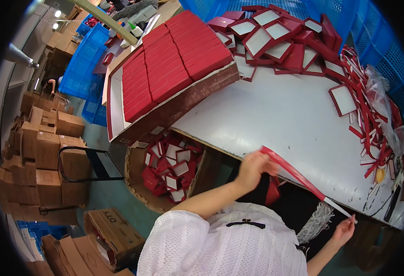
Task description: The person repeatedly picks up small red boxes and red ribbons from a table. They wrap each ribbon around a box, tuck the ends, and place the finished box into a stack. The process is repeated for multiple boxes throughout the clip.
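Observation:
Stretched between my two hands is a long red strip [296,174] with a white end, held at a slant over the near edge of the table [257,115]. My left hand [252,171] is closed around its red end; the finger area is slightly blurred. Lower and to the right, my right hand [344,231] pinches the tip of the white end. A red piece [272,191] lies at my lap below the left hand, partly hidden. Beside it, a bundle of whitish strips [317,223] hangs near my right forearm.
Red shallow boxes with white insides [257,42] are heaped at the table's far side. More strips [367,119] pile up at right. A carton packed with red boxes [174,110] stands at left, above another carton [133,184] of loose ones. Blue crates [386,60] border the back.

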